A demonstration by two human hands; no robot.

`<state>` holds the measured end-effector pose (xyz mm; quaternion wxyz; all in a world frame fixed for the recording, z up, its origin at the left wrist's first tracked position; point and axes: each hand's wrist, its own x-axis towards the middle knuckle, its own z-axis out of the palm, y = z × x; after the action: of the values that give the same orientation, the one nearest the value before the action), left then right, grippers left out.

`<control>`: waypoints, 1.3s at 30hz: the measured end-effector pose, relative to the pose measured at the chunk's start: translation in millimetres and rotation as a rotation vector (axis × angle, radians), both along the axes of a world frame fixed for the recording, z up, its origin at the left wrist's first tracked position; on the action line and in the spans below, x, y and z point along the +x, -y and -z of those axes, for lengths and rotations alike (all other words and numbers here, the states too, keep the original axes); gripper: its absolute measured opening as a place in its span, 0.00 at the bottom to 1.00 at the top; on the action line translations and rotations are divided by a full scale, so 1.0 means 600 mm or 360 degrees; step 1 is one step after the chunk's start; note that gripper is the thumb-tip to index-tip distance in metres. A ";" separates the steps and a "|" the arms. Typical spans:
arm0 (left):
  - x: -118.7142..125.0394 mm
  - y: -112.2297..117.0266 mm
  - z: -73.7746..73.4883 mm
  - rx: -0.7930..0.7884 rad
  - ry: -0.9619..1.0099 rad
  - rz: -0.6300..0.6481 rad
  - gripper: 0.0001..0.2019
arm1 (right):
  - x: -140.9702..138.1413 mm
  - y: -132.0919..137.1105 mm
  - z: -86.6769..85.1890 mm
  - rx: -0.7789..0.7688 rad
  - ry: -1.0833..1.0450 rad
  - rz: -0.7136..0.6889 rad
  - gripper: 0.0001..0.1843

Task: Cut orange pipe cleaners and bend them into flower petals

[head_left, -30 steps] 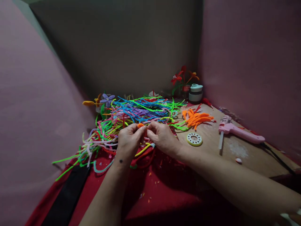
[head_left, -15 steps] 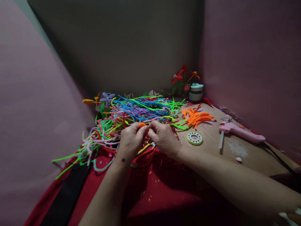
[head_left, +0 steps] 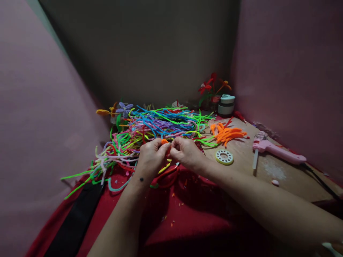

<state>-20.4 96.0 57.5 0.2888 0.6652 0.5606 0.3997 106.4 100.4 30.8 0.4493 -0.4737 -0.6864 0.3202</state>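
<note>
My left hand point(head_left: 150, 157) and my right hand point(head_left: 185, 152) meet at the middle of the view, fingertips pinched together on a small orange pipe cleaner piece point(head_left: 164, 141). Both hands are closed on it. Just behind them lies a big heap of coloured pipe cleaners point(head_left: 158, 125) in green, blue, pink, purple and yellow. Red-handled scissors point(head_left: 167, 176) lie on the red cloth point(head_left: 187, 210) under my hands, partly hidden by them.
A bunch of bent orange pieces point(head_left: 227, 133) lies to the right on the wooden table point(head_left: 268, 171), beside a white ring point(head_left: 224, 156) and a pink glue gun point(head_left: 276, 150). Finished pipe cleaner flowers point(head_left: 211, 85) and a round container point(head_left: 226, 103) stand at the back corner. Pink walls close both sides.
Both hands stay pinched on the orange piece with only small finger motion. The camera has shifted slightly, so the scene sits a little further right.
</note>
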 end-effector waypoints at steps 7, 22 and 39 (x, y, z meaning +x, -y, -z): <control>0.000 -0.001 -0.004 -0.0103 0.0206 0.0065 0.12 | 0.005 -0.001 0.000 0.0268 0.0365 0.0047 0.04; -0.014 -0.006 -0.010 -0.0232 0.0413 0.0230 0.10 | 0.009 -0.008 -0.007 -0.0537 -0.0550 -0.0484 0.07; -0.035 -0.018 -0.011 -0.0117 0.0120 0.0344 0.09 | 0.012 -0.010 -0.001 -0.0588 -0.0520 -0.0612 0.13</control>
<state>-41.3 106.5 64.3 0.3753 0.6952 0.4886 0.3703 113.5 106.4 31.2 0.3912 -0.3512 -0.6124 0.5905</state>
